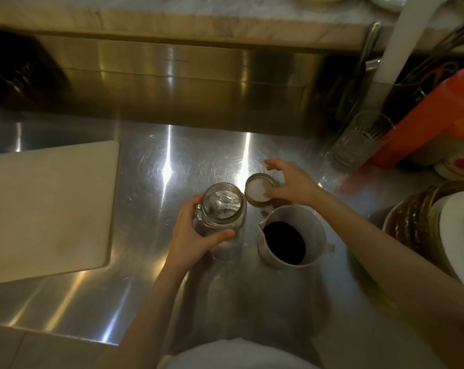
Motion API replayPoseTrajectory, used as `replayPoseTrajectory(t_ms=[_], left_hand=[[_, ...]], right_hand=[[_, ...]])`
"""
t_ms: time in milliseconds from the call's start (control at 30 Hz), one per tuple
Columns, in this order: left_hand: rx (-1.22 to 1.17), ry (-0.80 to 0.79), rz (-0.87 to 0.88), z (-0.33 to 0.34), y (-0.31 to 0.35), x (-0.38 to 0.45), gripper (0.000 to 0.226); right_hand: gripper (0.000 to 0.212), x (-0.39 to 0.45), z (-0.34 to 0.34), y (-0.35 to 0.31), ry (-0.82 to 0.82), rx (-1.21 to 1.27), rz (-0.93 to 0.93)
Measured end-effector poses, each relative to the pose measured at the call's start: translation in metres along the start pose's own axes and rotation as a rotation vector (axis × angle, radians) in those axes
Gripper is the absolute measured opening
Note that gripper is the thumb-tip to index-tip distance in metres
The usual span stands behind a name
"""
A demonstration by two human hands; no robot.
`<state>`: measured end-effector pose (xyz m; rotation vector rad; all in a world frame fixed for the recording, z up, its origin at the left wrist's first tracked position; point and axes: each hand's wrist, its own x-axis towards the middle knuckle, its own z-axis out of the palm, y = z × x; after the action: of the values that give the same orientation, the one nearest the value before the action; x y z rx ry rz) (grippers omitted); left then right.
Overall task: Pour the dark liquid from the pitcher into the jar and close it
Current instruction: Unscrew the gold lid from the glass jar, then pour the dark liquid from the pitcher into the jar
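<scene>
A clear glass jar with a side handle stands open and empty on the steel counter. My left hand is wrapped around its near side. Its round gold-rimmed lid lies upside down on the counter just right of the jar. My right hand hovers over the lid's right edge with fingers spread, the thumb touching the rim. A white pitcher holding dark liquid stands right of the jar, below my right hand, its spout pointing up-left.
A white cutting board lies at the left. A drinking glass, an orange bottle and utensils stand at the back right. Stacked plates and bowls sit at the right edge. A steel backsplash rises behind.
</scene>
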<state>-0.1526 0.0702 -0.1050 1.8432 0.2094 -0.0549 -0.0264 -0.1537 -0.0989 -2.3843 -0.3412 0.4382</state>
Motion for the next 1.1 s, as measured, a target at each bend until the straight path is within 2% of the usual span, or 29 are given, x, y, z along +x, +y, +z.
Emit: replayPoseTrajectory(t_ms=[133,233,333,467,667,833,900,1033,1100], left_hand=[[-0.055,-0.001,-0.025,-0.001,0.002,0.0,0.077],[-0.063,0.007,-0.027,-0.003,0.002,0.001,0.084],[-0.041,0.004,-0.018,-0.004,0.003,0.0,0.088],[0.007,0.012,0.005,-0.002,0.007,-0.001,0.092],[0.11,0.053,0.051,0.002,0.01,-0.006,0.076],[0.16,0.067,0.038,0.004,0.014,-0.009,0.076],[0.169,0.064,0.03,0.004,0.015,-0.009,0.077],[0.139,-0.016,0.012,-0.002,0.015,-0.007,0.079],[0.091,-0.053,-0.009,-0.007,0.014,-0.005,0.066]], right_hand=[[0.028,-0.04,-0.018,-0.023,0.292,0.489,0.089],[0.01,-0.077,-0.018,-0.028,0.447,0.643,0.106],[0.012,-0.112,-0.001,-0.024,0.56,0.682,0.158],[0.017,-0.142,0.024,-0.012,0.613,0.679,0.167],[0.009,-0.157,0.044,-0.004,0.616,0.629,0.215],[0.033,-0.158,0.054,-0.007,0.706,0.637,0.273],[0.032,-0.159,0.056,-0.008,0.72,0.692,0.288],[0.027,-0.153,0.055,-0.015,0.749,0.786,0.293],[0.03,-0.149,0.052,-0.017,0.762,0.832,0.303]])
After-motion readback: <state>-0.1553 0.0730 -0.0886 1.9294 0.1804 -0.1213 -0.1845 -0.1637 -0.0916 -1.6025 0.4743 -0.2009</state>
